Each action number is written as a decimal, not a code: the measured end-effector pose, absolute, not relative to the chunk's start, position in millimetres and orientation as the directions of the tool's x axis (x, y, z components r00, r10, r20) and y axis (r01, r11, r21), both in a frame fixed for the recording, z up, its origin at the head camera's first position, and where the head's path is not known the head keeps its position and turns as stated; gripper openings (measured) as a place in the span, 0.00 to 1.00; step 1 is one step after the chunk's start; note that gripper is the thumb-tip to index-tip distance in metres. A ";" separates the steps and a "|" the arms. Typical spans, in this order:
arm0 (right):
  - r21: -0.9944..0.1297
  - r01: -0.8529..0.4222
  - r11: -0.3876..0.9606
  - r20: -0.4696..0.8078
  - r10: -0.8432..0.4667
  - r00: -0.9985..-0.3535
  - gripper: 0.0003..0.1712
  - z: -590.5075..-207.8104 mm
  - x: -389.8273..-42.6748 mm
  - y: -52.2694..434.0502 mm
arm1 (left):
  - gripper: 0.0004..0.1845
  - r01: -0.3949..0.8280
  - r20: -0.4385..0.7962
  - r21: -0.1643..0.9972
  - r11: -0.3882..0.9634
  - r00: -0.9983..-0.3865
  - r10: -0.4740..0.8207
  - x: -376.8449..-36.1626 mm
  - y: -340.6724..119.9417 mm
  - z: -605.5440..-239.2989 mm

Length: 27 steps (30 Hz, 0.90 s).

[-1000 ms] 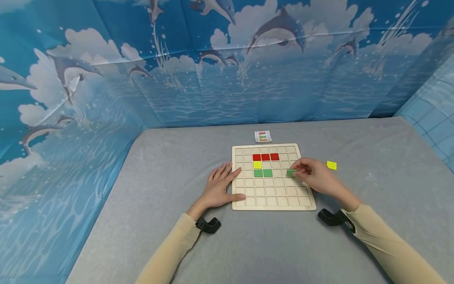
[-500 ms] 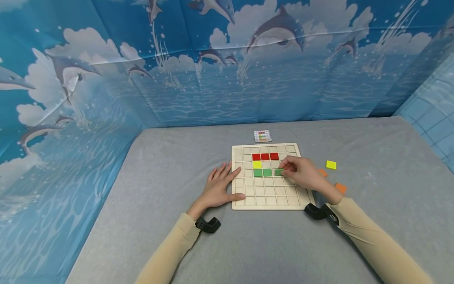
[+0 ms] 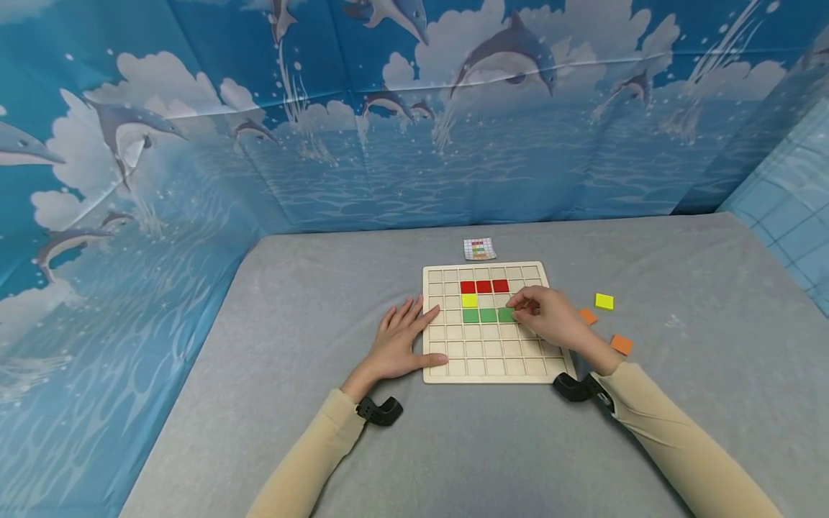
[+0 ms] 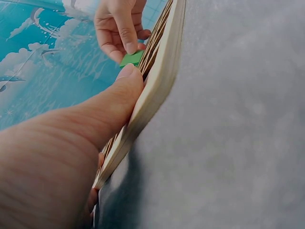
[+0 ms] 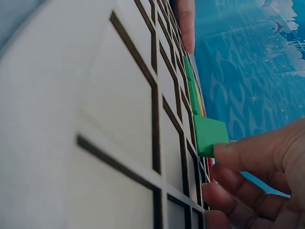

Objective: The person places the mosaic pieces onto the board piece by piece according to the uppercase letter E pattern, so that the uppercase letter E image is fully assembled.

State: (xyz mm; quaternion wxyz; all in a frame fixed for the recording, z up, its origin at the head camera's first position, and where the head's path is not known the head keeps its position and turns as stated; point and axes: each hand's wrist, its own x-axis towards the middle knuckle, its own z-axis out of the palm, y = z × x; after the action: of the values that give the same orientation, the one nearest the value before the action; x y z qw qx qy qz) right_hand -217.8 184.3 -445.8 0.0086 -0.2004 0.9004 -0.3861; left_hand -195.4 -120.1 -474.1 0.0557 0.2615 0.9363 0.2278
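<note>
A wooden grid board [image 3: 492, 367] lies on the grey cloth, with a row of red tiles [image 3: 484, 286], one yellow tile [image 3: 469, 300] and two green tiles [image 3: 479, 315] set in its squares. My right hand [image 3: 550, 315] pinches a third green tile [image 5: 209, 136] between thumb and fingertips. That tile is tilted, one edge at the square beside the other green ones. My left hand [image 3: 403, 342] rests with spread fingers on the board's left edge, its thumb [image 4: 121, 95] lying over the near part of the rim.
Right of the board lie a loose yellow tile [image 3: 604, 301] and two orange tiles, one [image 3: 622, 344] close to my right wrist. A small card [image 3: 479, 249] printed with a coloured grid lies behind the board. A blue dolphin-print curtain [image 3: 414, 158] hangs beyond the table.
My right hand has moved left across the board with the green tile, which now sits at the end of the green row. The orange tiles have come into sight. My left hand stays put.
</note>
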 end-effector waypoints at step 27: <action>-0.653 -0.378 0.656 0.192 -0.339 -0.921 0.10 -442.8 -208.7 202.0 | 0.47 0.451 -0.007 0.460 0.765 -0.860 0.511 -194.7 -119.4 -472.4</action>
State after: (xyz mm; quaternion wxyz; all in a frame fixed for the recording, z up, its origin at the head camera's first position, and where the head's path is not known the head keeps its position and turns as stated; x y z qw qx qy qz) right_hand -208.7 202.0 -442.8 -0.0266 -0.1972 0.9097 -0.3645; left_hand -194.7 -119.4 -472.4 0.0658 0.2565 0.9371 0.2276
